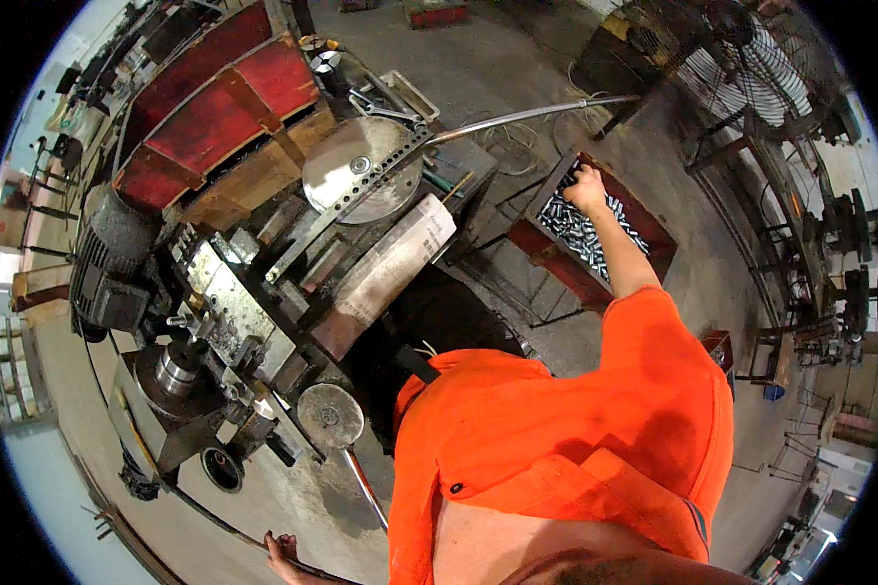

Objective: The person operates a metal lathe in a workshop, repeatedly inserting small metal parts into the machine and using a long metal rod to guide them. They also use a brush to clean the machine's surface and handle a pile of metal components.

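My right hand (585, 189) reaches down into an open reddish-brown metal box at the far right, by its far left corner. Its fingers are curled; what they hold, if anything, is hidden. Beneath and beside them lie many small shiny metal cylinders (595, 237), heaped in the box (657, 243). Low at the left, my left hand (282, 560) is bent round a long dark bar (226, 526), which runs up and left toward the machine (239, 312). Part of the bar is hidden by that hand.
A large metal disc (356, 168) and a perforated arm sit on the machine, beside a paper-covered panel (385, 273). A smaller round disc (330, 416) on a shiny rod stands near my body. Red bins (249, 93) rise behind; a big fan (741, 68) stands far right.
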Tool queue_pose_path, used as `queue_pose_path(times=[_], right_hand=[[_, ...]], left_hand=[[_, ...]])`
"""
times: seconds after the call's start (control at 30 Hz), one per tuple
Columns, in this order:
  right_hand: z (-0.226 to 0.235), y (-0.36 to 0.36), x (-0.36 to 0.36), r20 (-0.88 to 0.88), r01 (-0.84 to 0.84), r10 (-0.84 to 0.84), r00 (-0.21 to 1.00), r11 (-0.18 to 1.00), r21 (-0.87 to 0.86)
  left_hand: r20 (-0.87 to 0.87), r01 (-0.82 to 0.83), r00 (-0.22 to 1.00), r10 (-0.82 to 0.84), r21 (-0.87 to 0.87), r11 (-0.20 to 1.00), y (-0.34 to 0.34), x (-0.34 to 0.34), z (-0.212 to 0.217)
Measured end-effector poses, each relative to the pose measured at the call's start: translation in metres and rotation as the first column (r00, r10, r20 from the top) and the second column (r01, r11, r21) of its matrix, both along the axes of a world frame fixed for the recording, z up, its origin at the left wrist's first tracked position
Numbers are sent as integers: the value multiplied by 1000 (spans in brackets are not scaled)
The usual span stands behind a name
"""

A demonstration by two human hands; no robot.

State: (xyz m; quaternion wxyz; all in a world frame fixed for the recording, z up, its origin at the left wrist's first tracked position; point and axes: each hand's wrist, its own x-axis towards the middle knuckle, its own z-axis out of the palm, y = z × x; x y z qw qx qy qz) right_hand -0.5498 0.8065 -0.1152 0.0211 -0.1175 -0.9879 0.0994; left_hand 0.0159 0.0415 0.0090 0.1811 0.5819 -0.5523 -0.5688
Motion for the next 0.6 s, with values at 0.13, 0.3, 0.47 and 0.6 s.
queue_pose_path(times=[0.13,0.3,0.47,0.6], right_hand=[[8,-11,2,-88,8,-13,996,998,-58],[5,-8,-9,-145,33,-53,988,990,-136],[15,-2,-12,-6,18,-19,1000,993,-119],[14,-6,-16,-138,-84,76,988,995,-56]], left_hand=[[-80,90,993,-86,47,995,-13,14,-7],[-81,73,994,-72,15,997,-13,14,-10],[-90,82,993,-78,43,996,-16,15,-12],[-126,100,988,-94,42,994,-9,13,-8]])
